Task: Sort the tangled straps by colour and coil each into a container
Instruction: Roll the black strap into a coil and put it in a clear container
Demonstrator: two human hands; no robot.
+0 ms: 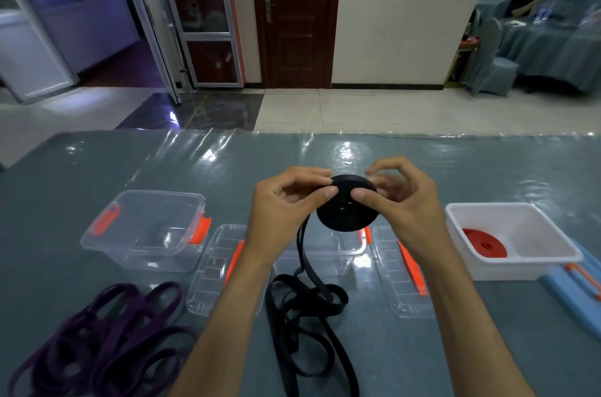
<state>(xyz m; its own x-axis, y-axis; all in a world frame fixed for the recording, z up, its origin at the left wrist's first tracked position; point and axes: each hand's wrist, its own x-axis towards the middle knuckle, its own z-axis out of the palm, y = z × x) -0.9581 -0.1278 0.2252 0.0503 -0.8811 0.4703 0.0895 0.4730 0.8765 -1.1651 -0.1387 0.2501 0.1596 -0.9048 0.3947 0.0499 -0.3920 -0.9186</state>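
Note:
A black strap coil (346,213) is held above the table between both hands. My left hand (286,201) pinches its left rim and my right hand (400,198) pinches its right rim, thumbs on the near face. The strap's loose tail (302,315) hangs down from the coil into a tangle on the table. A purple strap tangle (97,338) lies at the near left. A coiled red strap (483,243) sits in the white tub (533,266) at the right. A clear box (143,227) stands open at the left; another clear box (325,261) is partly hidden behind my hands.
Two clear lids with orange latches lie flat: one lid (214,270) beside the left box, the other lid (400,276) right of the middle box. A blue lid (575,296) with orange latch lies at the far right edge. The table has a glossy grey cover.

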